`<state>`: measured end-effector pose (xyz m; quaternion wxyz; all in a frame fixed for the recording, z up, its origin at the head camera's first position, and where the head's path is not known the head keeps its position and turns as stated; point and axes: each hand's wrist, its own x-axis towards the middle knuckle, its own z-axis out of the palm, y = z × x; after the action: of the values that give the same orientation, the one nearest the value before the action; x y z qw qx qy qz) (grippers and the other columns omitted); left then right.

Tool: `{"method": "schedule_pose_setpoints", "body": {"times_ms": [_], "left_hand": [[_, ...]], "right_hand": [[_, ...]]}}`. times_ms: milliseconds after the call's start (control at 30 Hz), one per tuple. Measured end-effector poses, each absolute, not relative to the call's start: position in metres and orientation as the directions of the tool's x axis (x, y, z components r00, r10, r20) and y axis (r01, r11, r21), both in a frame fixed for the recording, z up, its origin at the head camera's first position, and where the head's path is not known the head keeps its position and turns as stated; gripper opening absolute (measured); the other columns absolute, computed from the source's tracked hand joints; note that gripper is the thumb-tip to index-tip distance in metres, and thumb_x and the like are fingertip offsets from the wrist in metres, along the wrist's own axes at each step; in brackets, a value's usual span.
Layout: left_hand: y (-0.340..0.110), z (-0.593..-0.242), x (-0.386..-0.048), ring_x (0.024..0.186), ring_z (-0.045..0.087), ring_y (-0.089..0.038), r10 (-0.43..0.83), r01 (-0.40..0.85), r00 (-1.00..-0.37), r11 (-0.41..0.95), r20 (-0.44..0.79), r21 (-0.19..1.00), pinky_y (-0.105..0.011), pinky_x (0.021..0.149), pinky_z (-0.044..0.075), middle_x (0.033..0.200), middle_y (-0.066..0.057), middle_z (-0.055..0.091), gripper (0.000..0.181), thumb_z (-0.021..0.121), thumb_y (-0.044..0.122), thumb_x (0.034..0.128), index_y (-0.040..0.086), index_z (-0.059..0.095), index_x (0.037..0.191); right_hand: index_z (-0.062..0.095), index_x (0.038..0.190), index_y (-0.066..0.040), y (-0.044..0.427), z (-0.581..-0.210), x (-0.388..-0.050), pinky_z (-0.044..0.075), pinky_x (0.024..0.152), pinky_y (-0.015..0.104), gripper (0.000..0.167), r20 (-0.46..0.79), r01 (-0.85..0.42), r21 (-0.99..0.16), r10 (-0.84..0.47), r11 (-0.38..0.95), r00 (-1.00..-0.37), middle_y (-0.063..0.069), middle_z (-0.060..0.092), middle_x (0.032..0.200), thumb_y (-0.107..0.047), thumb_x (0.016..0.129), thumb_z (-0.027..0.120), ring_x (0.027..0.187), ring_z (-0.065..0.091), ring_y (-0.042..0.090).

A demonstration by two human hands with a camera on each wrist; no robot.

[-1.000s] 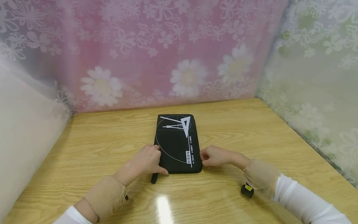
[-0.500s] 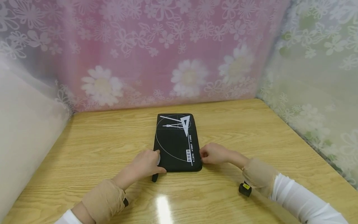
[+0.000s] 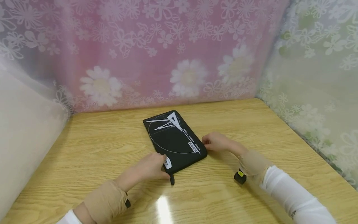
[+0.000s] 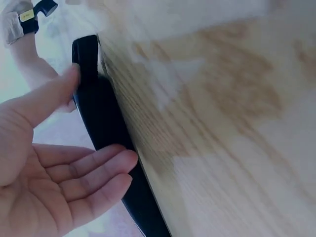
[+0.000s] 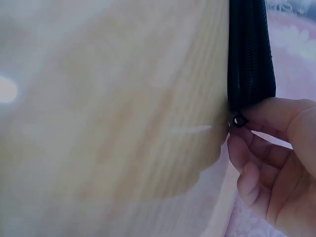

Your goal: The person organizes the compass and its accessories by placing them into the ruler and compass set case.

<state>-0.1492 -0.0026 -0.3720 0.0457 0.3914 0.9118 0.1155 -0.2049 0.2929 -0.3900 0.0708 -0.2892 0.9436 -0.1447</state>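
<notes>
A black zip case [image 3: 174,141] printed with a white set square, compasses and a circle lies flat and slanted on the wooden table [image 3: 112,140]. My left hand [image 3: 149,168] touches its near left corner; in the left wrist view its fingers lie fairly straight against the case's edge and the thumb touches beside a black strap loop [image 4: 88,57]. At the near right corner, my right hand [image 3: 218,143] pinches the small zipper pull [image 5: 239,121] between thumb and finger. Zipper teeth [image 5: 250,44] run along the side; whether they are joined I cannot tell.
A pink floral curtain [image 3: 145,62] hangs behind the table, with a pale floral one [image 3: 313,87] at the right and a white sheet [image 3: 28,124] at the left. Small black wrist cameras, one plainly visible under the right wrist [image 3: 240,176], hang near the tabletop.
The case has turned on the table, its far end swinging left and its near end right. My right hand has moved a little farther away with its corner; the left shifted slightly right.
</notes>
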Motion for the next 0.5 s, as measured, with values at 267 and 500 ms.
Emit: {"method": "schedule_pose_setpoints", "body": {"times_ms": [267, 500], "left_hand": [[0.000, -0.372, -0.159, 0.067, 0.054, -0.022, 0.743, 0.749, -0.663, 0.653, 0.091, 0.117, -0.034, 0.060, 0.046, 0.072, -0.007, 0.053, 0.031, 0.081, 0.025, 0.0658, 0.001, 0.062, 0.074], [0.004, -0.370, -0.164, 0.078, 0.049, -0.024, 0.757, 0.760, -0.649, 0.649, 0.082, 0.020, -0.036, 0.071, 0.045, 0.081, -0.007, 0.049, 0.049, 0.080, 0.044, 0.0645, 0.000, 0.065, 0.080]], "right_hand": [[0.062, 0.076, -0.011, 0.291, -0.391, -0.229, 0.043, 0.063, 0.030, 0.009, -0.050, -0.523, -0.326, -0.567, 0.787, -0.822, -0.005, 0.056, 0.070, -0.004, 0.082, 0.063, 0.065, 0.049, 0.012], [0.062, 0.077, -0.008, 0.290, -0.396, -0.239, 0.042, 0.064, 0.030, 0.008, -0.025, -0.519, -0.341, -0.560, 0.784, -0.828, -0.004, 0.055, 0.069, -0.002, 0.083, 0.060, 0.065, 0.049, 0.012]]}}
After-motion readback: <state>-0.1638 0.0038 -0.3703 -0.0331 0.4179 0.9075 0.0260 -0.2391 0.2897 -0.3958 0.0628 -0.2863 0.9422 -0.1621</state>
